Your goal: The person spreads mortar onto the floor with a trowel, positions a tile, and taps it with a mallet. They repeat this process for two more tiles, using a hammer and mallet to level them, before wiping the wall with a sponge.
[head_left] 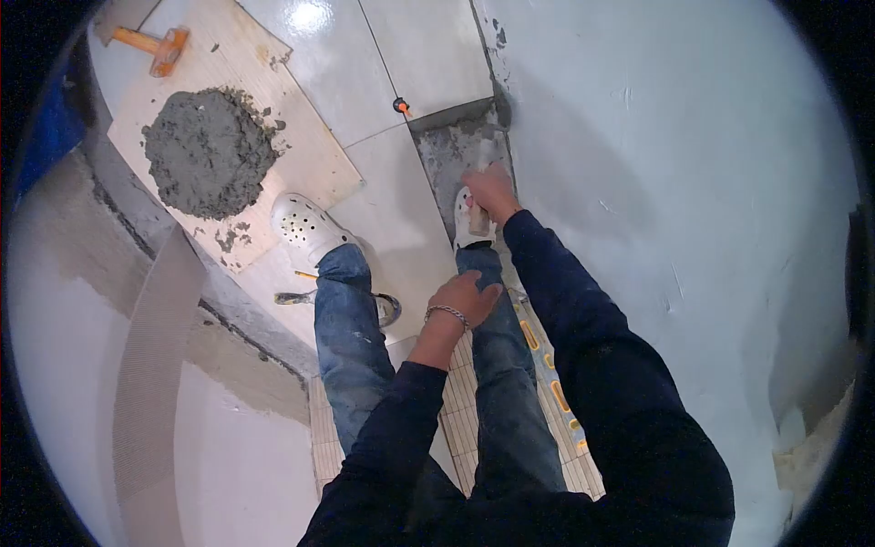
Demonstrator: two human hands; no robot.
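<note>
My right hand (490, 193) is closed round the handle of a small tool, probably a brush or scraper (478, 219), held over my white shoe (463, 223) at the wall's foot. Beyond it lies a bare grey strip of floor (451, 155) between the pale tiles (387, 191) and the wall. My left hand (465, 299), with a chain bracelet at the wrist, rests on my jeans near the shin. Its fingers are partly spread, and nothing shows in them.
A heap of grey mortar (208, 153) sits on a wooden board (314, 155) at the left, with an orange mallet (167, 50) behind it. An orange-tipped clip (401, 107) stands on a tile joint. A trowel (387, 310) lies behind my left leg, and a yellow-marked level (558, 397) by the wall.
</note>
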